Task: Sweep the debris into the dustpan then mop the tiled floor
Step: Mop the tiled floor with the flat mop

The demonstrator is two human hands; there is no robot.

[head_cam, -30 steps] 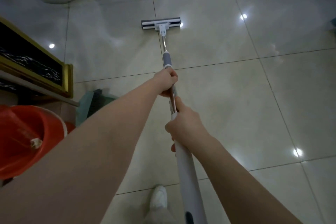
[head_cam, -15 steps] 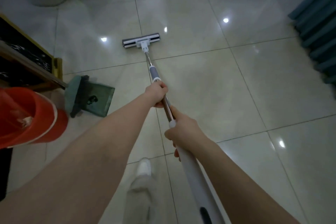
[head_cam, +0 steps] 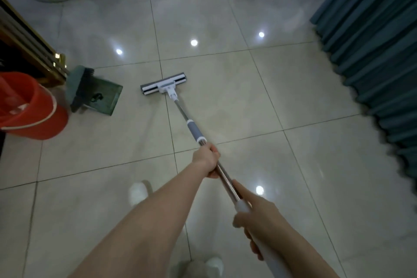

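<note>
Ahead of both hands, up and to the left, we see the flat white-and-grey mop head (head_cam: 164, 86) lying on the glossy pale tiled floor (head_cam: 259, 97). Our left hand (head_cam: 206, 161) is the forward one. Its arm reaches out nearly straight from the lower left, and its fingers wrap round the bare steel shaft of the long mop (head_cam: 180, 108), just behind the grey sleeve. Our right hand (head_cam: 257, 216) sits closer to us, behind and to the right of the left. It is clenched on the white upper grip, with the thumb laid along the shaft toward the left hand.

The mop's long axis runs on a slant from the right hand, through the left, up and leftward to the head, which points away from us. The head lies crosswise to the shaft, its right end a touch farther off.

Left of the head, well apart from either hand, the green translucent plastic dustpan (head_cam: 108, 100) rests on the floor with a dark scrap of debris (head_cam: 97, 96) inside. A red plastic bucket (head_cam: 33, 115) stands just to its left. Right of the hands hangs a pleated teal curtain (head_cam: 372, 63).
</note>
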